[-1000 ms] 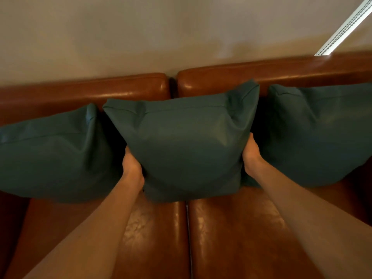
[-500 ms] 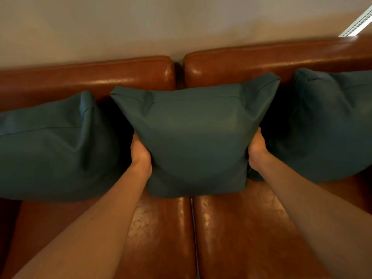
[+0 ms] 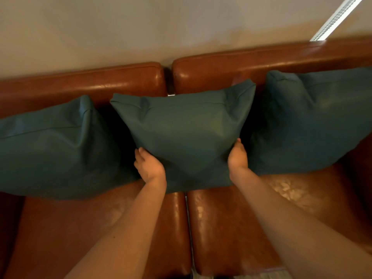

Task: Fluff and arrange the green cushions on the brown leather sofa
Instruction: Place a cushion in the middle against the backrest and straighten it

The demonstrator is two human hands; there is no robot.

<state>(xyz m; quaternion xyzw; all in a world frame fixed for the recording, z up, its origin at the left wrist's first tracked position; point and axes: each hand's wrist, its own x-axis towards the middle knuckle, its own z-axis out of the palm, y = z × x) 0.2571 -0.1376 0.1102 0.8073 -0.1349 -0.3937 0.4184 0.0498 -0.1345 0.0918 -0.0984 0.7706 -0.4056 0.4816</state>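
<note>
- Head view shows us the middle cushion (image 3: 187, 137) standing against the back of the brown leather sofa (image 3: 231, 228), over the seam between the two seat pads; the left cushion (image 3: 50, 150) and the right cushion (image 3: 312, 121) lean just beside it.
- We have the left hand (image 3: 148, 165) cupped against its lower left side and the right hand (image 3: 237, 156) pressed on its lower right side; both hands hold the cushion between them, palms in, fingers partly hidden behind the fabric.
- We judge the step to be plumping and seating this cushion; to do it well, we should squeeze evenly from both sides so the filling rises towards the top corners; its upper right corner stands higher than its left.
- We should level that top edge against the backrest, keep the bottom edge square on the seat, and centre it over the seam.
- We should let go gently; a soft cushion may slump forward or lean on a neighbour.
</note>
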